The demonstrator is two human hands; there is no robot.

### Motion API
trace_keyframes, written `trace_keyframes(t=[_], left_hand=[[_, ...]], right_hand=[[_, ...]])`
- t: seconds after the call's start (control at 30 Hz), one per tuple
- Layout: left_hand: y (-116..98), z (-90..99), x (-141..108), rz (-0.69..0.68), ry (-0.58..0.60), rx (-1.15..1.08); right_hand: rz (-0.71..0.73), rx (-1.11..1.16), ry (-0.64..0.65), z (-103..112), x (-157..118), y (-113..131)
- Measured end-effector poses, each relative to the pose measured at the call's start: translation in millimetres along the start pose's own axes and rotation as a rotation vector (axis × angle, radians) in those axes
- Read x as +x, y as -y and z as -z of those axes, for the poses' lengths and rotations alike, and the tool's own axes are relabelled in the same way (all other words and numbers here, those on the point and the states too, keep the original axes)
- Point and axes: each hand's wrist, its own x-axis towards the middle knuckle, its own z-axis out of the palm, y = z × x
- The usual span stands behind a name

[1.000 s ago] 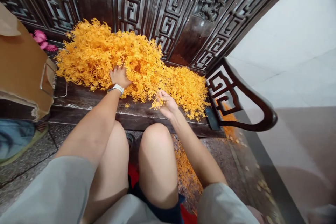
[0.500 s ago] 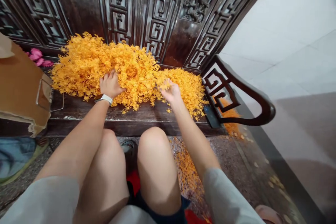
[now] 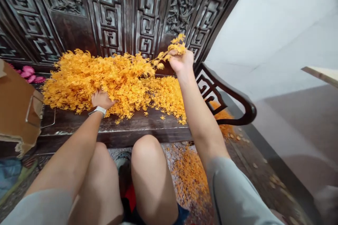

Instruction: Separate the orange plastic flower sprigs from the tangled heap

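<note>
A big heap of yellow-orange flowers (image 3: 87, 77) lies on the dark wooden bench, most of it on the left. My left hand (image 3: 102, 100) presses into the front of this heap with its thumb spread; its fingertips are partly hidden among the petals. Raised in front of the carved backrest, my right hand (image 3: 184, 61) is closed around a yellow flower sprig (image 3: 177, 44). Thin strands run from it down left to the heap. Below that hand, a lower pile of loose yellow flowers (image 3: 170, 95) covers the right part of the seat.
At the left stands a torn cardboard box (image 3: 18, 102) by a thin metal wire frame (image 3: 29, 114). Pink flowers (image 3: 27, 72) lie behind it. The bench's curved armrest (image 3: 249, 112) bounds the right side. Orange flower bits (image 3: 191, 170) litter the floor.
My right hand has risen up and to the right from the seat, drawing the flower sprig out of the heap. My left hand stays on the heap. The view has shifted somewhat.
</note>
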Motion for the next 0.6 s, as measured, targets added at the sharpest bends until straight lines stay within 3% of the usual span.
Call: trace_keyframes(t=[0.13, 0.3, 0.5, 0.6], left_hand=[[-3.5, 0.4, 0.9, 0.034, 0.051, 0.046], [-4.4, 1.5, 2.2, 0.096, 0.086, 0.044], [2.7, -2.1, 4.1, 0.113, 0.063, -0.006], [4.1, -0.6, 5.2, 0.133, 0.077, -0.071]], right_hand=[[-0.038, -0.089, -0.087, 34.5, -29.3, 37.2], [-0.001, -0.24, -0.028, 67.2, -66.4, 60.6], [0.125, -0.867, 0.097, 84.3, -75.0, 84.7], [0.179, -0.862, 0.117, 87.0, -73.4, 95.4]])
